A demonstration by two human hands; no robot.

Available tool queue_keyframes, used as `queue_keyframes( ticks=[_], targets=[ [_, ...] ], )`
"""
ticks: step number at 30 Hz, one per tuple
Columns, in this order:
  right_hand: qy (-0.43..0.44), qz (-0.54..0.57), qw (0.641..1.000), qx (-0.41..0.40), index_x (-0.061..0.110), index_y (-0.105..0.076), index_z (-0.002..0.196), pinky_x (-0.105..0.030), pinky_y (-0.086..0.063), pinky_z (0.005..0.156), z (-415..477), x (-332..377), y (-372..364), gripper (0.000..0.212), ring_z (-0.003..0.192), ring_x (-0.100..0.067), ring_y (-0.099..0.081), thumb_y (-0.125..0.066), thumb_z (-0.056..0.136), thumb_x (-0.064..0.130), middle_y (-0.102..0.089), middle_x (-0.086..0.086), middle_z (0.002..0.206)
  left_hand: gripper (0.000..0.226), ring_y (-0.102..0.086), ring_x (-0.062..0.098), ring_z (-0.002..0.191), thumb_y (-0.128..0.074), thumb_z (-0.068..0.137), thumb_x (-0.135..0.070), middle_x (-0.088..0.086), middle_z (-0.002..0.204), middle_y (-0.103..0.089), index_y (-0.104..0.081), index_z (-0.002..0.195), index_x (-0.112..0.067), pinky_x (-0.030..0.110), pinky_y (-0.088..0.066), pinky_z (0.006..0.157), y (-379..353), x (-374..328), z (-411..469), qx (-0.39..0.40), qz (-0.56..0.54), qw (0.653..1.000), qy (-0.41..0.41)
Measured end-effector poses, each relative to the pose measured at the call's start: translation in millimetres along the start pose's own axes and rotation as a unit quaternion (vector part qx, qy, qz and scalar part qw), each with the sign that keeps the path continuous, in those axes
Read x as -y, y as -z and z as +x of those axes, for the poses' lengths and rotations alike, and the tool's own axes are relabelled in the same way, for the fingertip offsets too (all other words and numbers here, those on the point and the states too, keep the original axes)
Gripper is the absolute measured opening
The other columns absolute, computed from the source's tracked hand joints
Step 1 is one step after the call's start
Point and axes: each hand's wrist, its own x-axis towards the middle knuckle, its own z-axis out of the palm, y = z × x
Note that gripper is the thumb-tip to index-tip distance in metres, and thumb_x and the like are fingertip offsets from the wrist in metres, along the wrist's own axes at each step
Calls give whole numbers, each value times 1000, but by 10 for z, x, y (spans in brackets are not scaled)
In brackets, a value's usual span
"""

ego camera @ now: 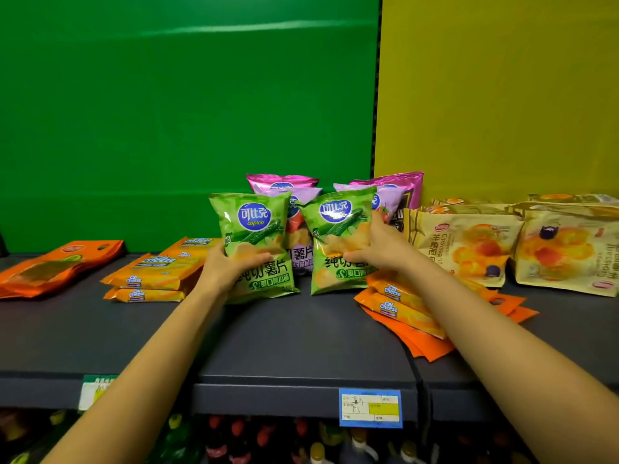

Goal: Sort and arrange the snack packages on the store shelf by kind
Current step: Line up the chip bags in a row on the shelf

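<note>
Two green chip bags stand upright mid-shelf. My left hand [231, 267] grips the left green bag [254, 229] at its lower left side. My right hand [378, 244] grips the right green bag [338, 236] at its right side. Behind them stand pink and purple chip bags [284, 184], partly hidden. Orange Cal Cheese wafer packs lie stacked at the left [157, 272] and under my right forearm [398, 306]. Beige croissant bags [469, 246] stand at the right.
Flat orange pouches [50, 269] lie at the far left of the dark shelf [284, 336]. A blue price tag [370, 408] hangs on the shelf's front edge. Bottles fill the shelf below. Green and yellow back panels rise behind.
</note>
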Motion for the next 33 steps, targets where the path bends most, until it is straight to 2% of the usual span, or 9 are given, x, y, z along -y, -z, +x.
queue_keyframes(
  ticks=[4, 8, 11, 15, 18, 21, 26, 30, 33],
  targets=[
    [-33, 30, 999, -2, 5, -4, 146, -37, -38, 100, 19, -13, 53, 101, 132, -35, -39, -70, 77, 36, -33, -16, 149, 88, -68, 27, 96, -86, 37, -36, 12, 109, -69, -57, 116, -10, 43, -54, 88, -56, 25, 46, 20, -12, 1000, 8],
    [-61, 37, 997, 12, 3, 5, 147, -37, -37, 103, 21, 12, 53, 105, 135, -34, -35, -68, 79, 36, -27, -18, 152, 52, -65, 25, 97, -82, 64, -15, 7, 105, -68, -56, 108, -16, 39, -53, 87, -153, 52, 75, 38, 12, 999, -5],
    [-72, 48, 996, 16, 2, 7, 147, -39, -35, 106, 15, 30, 49, 107, 138, -34, -31, -68, 79, 37, -22, -18, 154, 49, -66, 24, 95, -82, 64, -16, 5, 104, -67, -56, 105, -20, 38, -54, 83, -148, 68, 86, 39, 5, 999, -16],
    [-69, 71, 995, 15, -2, 1, 146, -36, -35, 104, -2, 11, 94, 99, 137, -32, -32, -67, 82, 30, -22, -16, 154, 36, -65, 16, 85, -78, 68, -13, 1, 96, -67, -56, 93, -26, 27, -57, 72, -128, 66, 75, 28, -8, 998, -51],
    [-73, 72, 994, 28, -1, -3, 146, -36, -33, 106, -7, -6, 76, 95, 138, -31, -29, -66, 81, 30, -22, -17, 153, 50, -66, 20, 93, -84, 59, -23, 5, 103, -68, -57, 101, -23, 37, -56, 84, -208, 104, 79, 46, 19, 997, -51],
    [-72, 59, 995, 35, -1, -13, 145, -38, -33, 108, -30, -14, 57, 90, 138, -31, -28, -66, 80, 33, -25, -18, 151, 72, -63, 15, 98, -84, 60, -29, 4, 114, -64, -48, 121, -16, 40, -50, 95, -275, 152, 71, 34, 49, 997, -44],
    [-54, 51, 996, 51, 4, -35, 135, -31, -41, 90, -90, -93, 162, 71, 122, -25, -48, -68, 79, 34, -47, -11, 137, 110, -56, 20, 115, -79, 43, -47, 3, 129, -56, -27, 137, -21, 42, -45, 101, -258, 94, -18, 13, 95, 993, -74],
    [-37, 8, 997, 64, 9, -40, 135, -34, -42, 99, -236, -210, 320, 71, 122, -23, -49, -68, 78, 42, -50, -8, 136, 119, -50, 19, 120, -83, 43, -44, 0, 131, -48, -19, 141, -21, 39, -41, 105, -242, 41, -92, 4, 99, 991, -90],
    [-37, -34, 995, 83, 10, -46, 130, -27, -40, 92, -404, -328, 445, 65, 119, -22, -50, -63, 80, 48, -54, -3, 126, 108, -44, 18, 123, -84, 61, -28, 6, 141, -40, -16, 144, -17, 36, -37, 106, -215, 41, -109, -14, 98, 990, -102]
  ],
)
